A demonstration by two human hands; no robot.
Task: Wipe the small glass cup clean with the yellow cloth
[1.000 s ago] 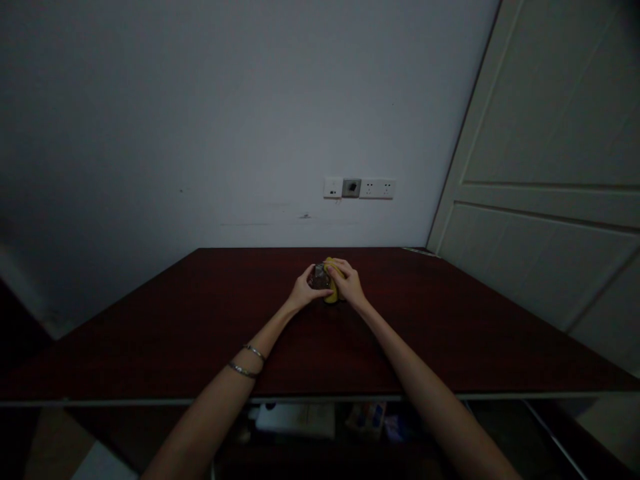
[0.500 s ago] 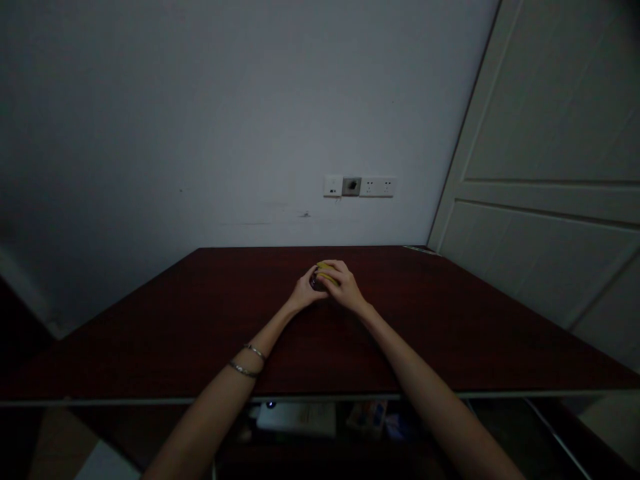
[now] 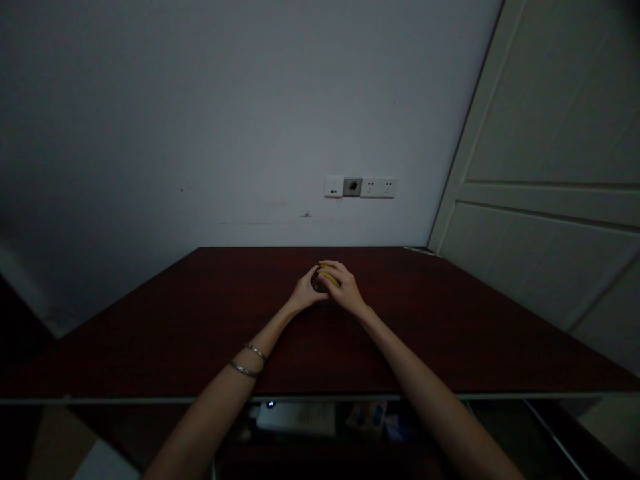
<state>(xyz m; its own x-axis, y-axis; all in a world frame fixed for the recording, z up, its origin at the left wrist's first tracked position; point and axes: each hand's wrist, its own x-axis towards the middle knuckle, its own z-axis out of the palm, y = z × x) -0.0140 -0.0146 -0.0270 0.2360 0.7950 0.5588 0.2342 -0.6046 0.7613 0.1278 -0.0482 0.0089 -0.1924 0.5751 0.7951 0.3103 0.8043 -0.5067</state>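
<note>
Both my hands meet over the middle of a dark red table (image 3: 200,320). My left hand (image 3: 303,295) is closed around a small dark round object (image 3: 317,281), mostly hidden by fingers. My right hand (image 3: 344,288) is closed on a yellow cloth or sponge (image 3: 327,276) pressed against that object from the right and above. Only a sliver of yellow shows between the fingers. Two thin bracelets (image 3: 247,360) sit on my left wrist.
A white wall stands behind the table with a row of sockets (image 3: 361,187). A white door (image 3: 550,187) is at the right. Under the table's front edge lie a white box (image 3: 295,419) and some packets.
My right hand has slid left and over the dark object, covering most of the yellow cloth that showed more fully a second ago. My left hand has stayed in place.
</note>
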